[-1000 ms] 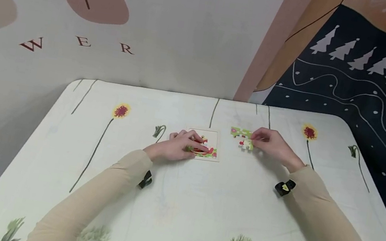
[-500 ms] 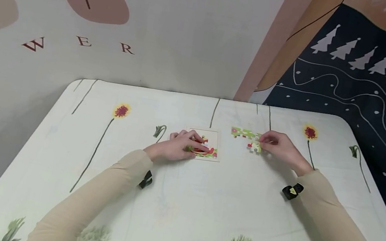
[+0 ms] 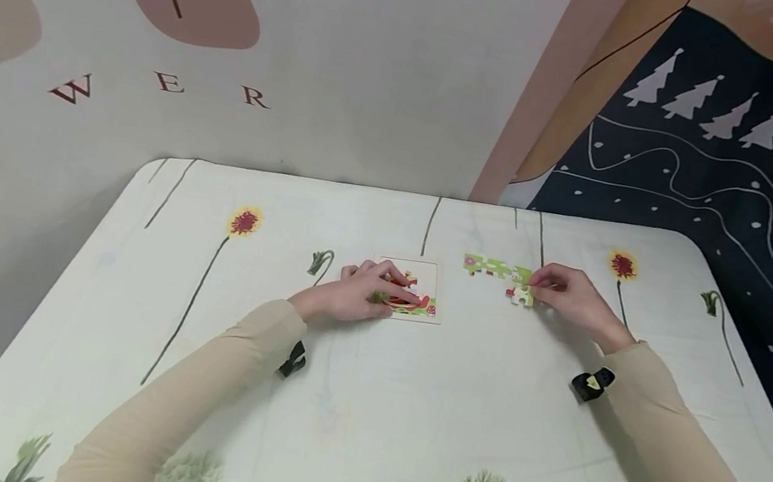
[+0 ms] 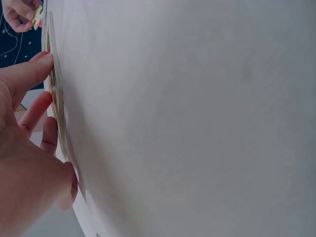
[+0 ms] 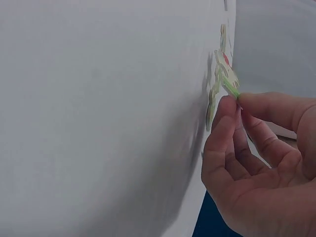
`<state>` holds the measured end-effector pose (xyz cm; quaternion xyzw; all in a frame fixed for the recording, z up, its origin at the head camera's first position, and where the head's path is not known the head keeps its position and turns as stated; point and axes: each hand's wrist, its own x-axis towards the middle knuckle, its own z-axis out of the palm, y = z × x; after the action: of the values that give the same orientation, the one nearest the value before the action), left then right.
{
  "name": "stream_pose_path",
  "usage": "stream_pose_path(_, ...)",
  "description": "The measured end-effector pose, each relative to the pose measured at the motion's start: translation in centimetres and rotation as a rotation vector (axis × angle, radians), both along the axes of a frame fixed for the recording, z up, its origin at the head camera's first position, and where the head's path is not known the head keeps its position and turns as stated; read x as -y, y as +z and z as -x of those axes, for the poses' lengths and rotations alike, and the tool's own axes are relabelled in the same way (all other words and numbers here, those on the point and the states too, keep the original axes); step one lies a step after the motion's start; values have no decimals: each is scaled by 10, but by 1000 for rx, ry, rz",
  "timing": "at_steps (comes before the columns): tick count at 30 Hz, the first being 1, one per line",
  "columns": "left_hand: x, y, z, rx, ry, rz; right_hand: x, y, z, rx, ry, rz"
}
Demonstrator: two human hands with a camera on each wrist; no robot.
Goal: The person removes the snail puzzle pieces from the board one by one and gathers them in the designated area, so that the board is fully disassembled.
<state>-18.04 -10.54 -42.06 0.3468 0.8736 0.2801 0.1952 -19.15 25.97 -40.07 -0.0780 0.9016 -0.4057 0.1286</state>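
Note:
My left hand (image 3: 357, 294) rests on a thin square jigsaw board (image 3: 430, 276), its fingers spread over the red and green picture. In the left wrist view the fingertips (image 4: 42, 65) lie along the board's face and the thumb side is at its edge. To the right, my right hand (image 3: 575, 299) pinches a yellow-green puzzle piece (image 5: 229, 81) between thumb and fingertips, tilted above the table. In the head view that puzzle piece (image 3: 521, 297) is beside a row of green puzzle pieces (image 3: 490, 267). Whether it touches them cannot be made out.
A white cloth printed with flowers covers the table (image 3: 360, 405). A pale wall (image 3: 348, 100) rises behind its far edge, with a dark tree-printed panel (image 3: 714, 183) at the right. Each wrist carries a small black camera (image 3: 591, 384).
My right hand has shifted rightward with the pinched puzzle piece, uncovering more of the green row. The left hand has stayed on the board.

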Motion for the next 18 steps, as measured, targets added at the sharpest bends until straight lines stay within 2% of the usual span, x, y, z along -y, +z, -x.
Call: stream_pose_path(18,-1,3,-1,3,2,-2,1,-8,4,42,-41,-29)
